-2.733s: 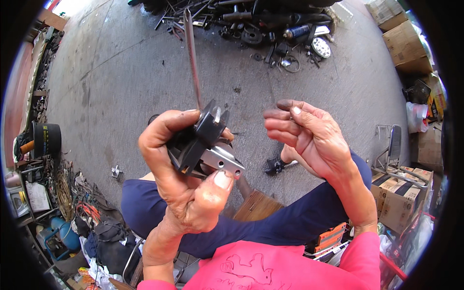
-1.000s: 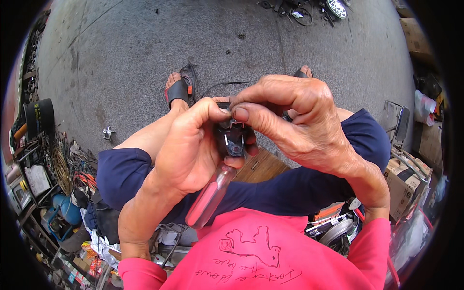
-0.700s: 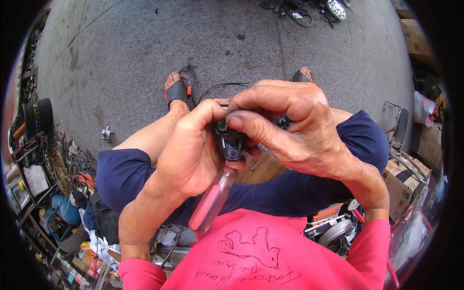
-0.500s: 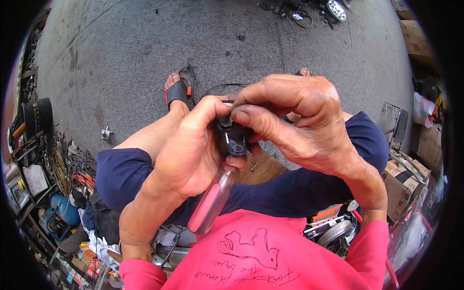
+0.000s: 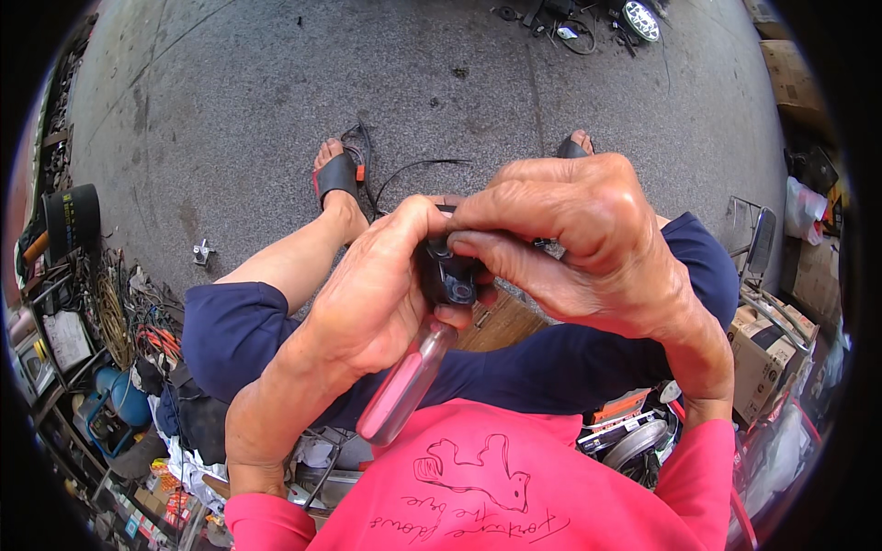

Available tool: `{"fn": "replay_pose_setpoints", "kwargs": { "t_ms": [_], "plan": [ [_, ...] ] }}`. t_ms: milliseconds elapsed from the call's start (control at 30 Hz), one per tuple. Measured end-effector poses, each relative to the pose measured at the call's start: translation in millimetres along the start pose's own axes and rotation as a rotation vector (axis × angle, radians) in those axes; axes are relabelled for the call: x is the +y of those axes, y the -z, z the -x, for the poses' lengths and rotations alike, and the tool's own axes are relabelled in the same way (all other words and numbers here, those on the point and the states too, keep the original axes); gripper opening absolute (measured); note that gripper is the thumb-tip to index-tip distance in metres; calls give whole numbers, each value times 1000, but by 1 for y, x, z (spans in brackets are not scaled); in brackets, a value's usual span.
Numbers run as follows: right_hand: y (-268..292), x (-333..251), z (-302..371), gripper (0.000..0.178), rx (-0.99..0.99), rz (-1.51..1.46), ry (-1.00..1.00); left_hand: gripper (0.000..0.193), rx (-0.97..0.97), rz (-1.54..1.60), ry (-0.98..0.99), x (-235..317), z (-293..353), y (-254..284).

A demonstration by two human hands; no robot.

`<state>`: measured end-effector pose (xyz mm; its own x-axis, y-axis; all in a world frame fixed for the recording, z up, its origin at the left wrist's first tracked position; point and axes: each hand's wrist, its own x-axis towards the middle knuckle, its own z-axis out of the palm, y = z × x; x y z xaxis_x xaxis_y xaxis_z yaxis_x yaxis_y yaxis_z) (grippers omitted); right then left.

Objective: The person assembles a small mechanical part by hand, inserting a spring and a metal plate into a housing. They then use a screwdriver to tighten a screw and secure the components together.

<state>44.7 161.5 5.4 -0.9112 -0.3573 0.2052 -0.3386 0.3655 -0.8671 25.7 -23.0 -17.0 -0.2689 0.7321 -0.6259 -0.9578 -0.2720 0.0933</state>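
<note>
In the middle, over my lap, my left hand [image 5: 363, 298] is closed round a small black part [image 5: 456, 283] with a glossy face and a round recess. A clear, rounded, elongated piece [image 5: 401, 390] sticks out below it toward my shirt, pink showing through. I cannot tell whether it is joined to the black part. My right hand [image 5: 593, 248] reaches over from the right, thumb and forefinger pressed together at the part's far end. Whatever lies between those fingertips is hidden.
A brown wooden surface [image 5: 501, 321] shows between my knees. Black cable [image 5: 413, 170] lies by my left foot, and a small metal piece [image 5: 203, 252] sits on the floor. Cluttered tools and wires [image 5: 138, 321] line the left; cardboard boxes [image 5: 763, 358] stand right.
Both hands and the black part have shifted slightly nearer my body. The right hand's fingers have drawn a little tighter at the far end of the part.
</note>
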Motion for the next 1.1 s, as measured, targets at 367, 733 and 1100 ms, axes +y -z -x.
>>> {"fn": "replay_pose_setpoints", "kwargs": {
  "t_ms": [367,733,1100],
  "plan": [
    [15,-8,-2,14,-80,-408,-402,29,96,-249,-145,0,1,-7],
    [22,-9,-2,14,-231,-230,-428,39,140,-544,-224,-4,2,-7],
    [20,-13,0,14,-302,3,-330,39,175,-731,-284,-5,0,-5]
  ]
}}
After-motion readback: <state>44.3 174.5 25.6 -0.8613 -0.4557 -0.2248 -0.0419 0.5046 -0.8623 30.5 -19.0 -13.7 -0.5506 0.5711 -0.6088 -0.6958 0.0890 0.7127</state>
